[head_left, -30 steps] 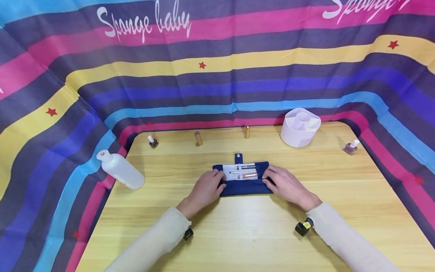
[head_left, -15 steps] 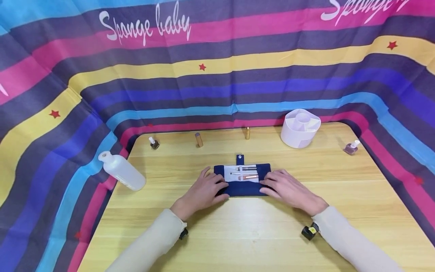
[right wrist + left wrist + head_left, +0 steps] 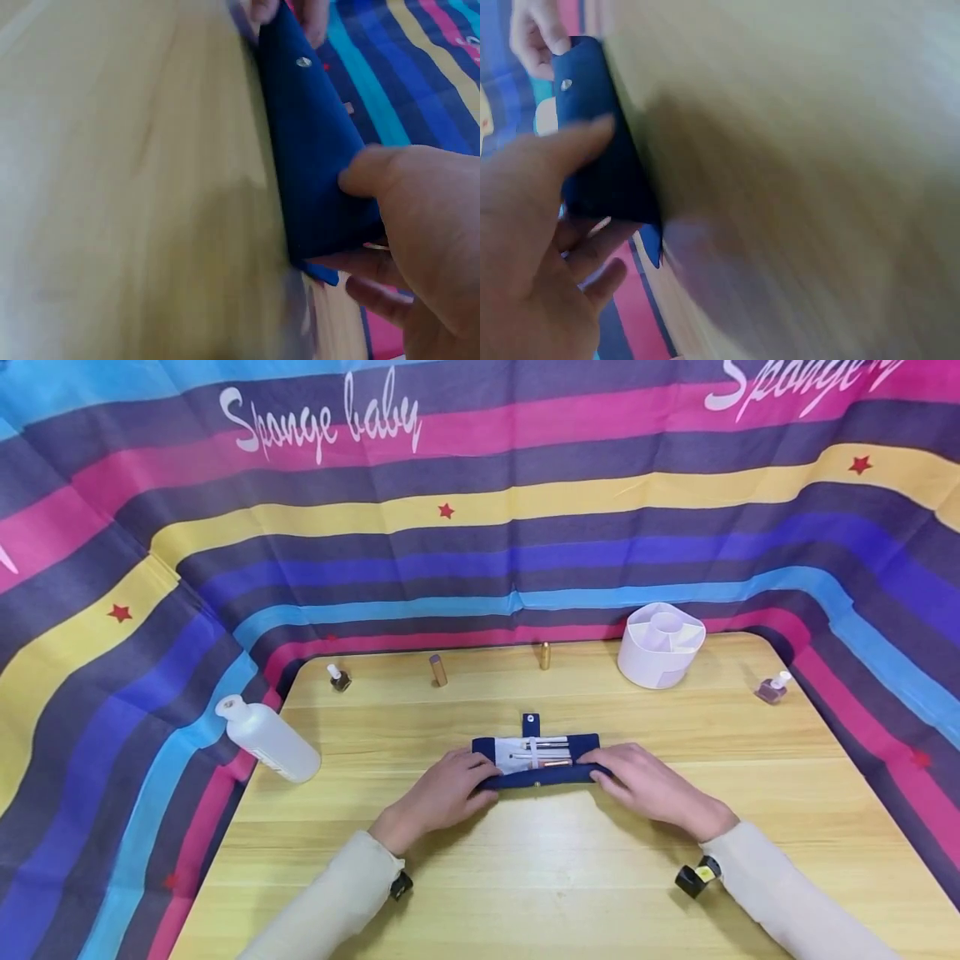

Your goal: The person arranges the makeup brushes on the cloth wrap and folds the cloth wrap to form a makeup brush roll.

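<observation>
In the head view a navy makeup brush roll (image 3: 517, 779) lies unrolled at mid-table, its near edge raised and folding inward. Several makeup brushes (image 3: 555, 745) lie on its pale lining under a strap. My left hand (image 3: 444, 792) pinches the roll's left end, and my right hand (image 3: 660, 787) its right end. The left wrist view has the thumb against the outer navy cloth (image 3: 600, 169), with fingers behind. Likewise, in the right wrist view my thumb presses the cloth (image 3: 319, 142), fingers tucked behind. A snap tab (image 3: 531, 725) sticks out at the far edge.
Behind the roll stand a white divided organizer (image 3: 660, 652), a gold tube (image 3: 545, 656), a brown tube (image 3: 438, 670) and a small dark bottle (image 3: 340, 677). A white bottle (image 3: 270, 739) is at the left, another small bottle (image 3: 772, 687) at the right. Striped cloth (image 3: 480, 560) surrounds the table.
Half a second ago the roll's near flap lay flat under both hands. Now both hands have lifted its near edge, and the flap folds up toward the brushes, showing its outer snap.
</observation>
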{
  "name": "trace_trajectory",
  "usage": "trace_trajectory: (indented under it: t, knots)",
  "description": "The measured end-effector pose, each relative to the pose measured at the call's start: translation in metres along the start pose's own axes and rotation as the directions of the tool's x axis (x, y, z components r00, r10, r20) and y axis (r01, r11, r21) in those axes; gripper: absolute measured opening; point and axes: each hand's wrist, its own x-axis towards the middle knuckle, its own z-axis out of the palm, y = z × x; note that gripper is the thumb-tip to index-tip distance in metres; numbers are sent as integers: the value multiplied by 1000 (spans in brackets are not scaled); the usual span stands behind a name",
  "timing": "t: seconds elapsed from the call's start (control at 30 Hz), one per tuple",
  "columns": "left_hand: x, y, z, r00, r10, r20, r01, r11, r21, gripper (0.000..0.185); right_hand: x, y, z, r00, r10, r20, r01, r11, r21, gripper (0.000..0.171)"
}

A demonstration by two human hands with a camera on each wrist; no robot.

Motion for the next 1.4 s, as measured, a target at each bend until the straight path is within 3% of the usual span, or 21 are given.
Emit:
trace_trajectory:
  t: [0.07,0.2,0.3,0.4,0.67,1.0,1.1,1.27,1.3,1.37,1.4]
  knots:
    - [6,-3,-1,997,-81,-14,79,989,-127,30,4,3,0,999,50,1,-50,997,65,31]
    - [16,-9,-2,963,-267,-20,247,916,-317,24,13,9,5,991,131,-1,-130,982,139,32]
    - [21,-11,-1,937,-350,-16,323,880,-348,24,20,12,8,985,172,-19,-167,974,155,28]
    - [27,-11,0,923,-385,-11,358,868,-343,26,26,13,9,978,205,-29,-198,967,158,22]
    - [38,-7,-4,906,-422,28,411,864,-290,30,35,9,0,966,257,-10,-256,966,44,20]
    - [39,-10,-12,929,-369,32,368,910,-191,23,34,11,1,960,278,-19,-278,961,-1,20]
    - [40,-6,-11,920,-391,17,389,910,-143,24,33,12,0,958,286,-32,-286,958,-7,20]
    - [43,2,-9,886,-464,-11,463,885,-52,25,36,12,3,961,271,-57,-272,962,-12,20]
    - [45,3,-9,885,-465,-28,464,885,-42,26,37,12,4,965,255,-61,-256,967,-12,20]
    - [48,5,-8,900,-432,-61,431,902,-34,28,38,11,6,974,213,-72,-215,977,-12,20]
    - [50,7,-7,916,-396,-72,394,918,-36,31,39,11,6,978,191,-77,-193,981,-13,21]
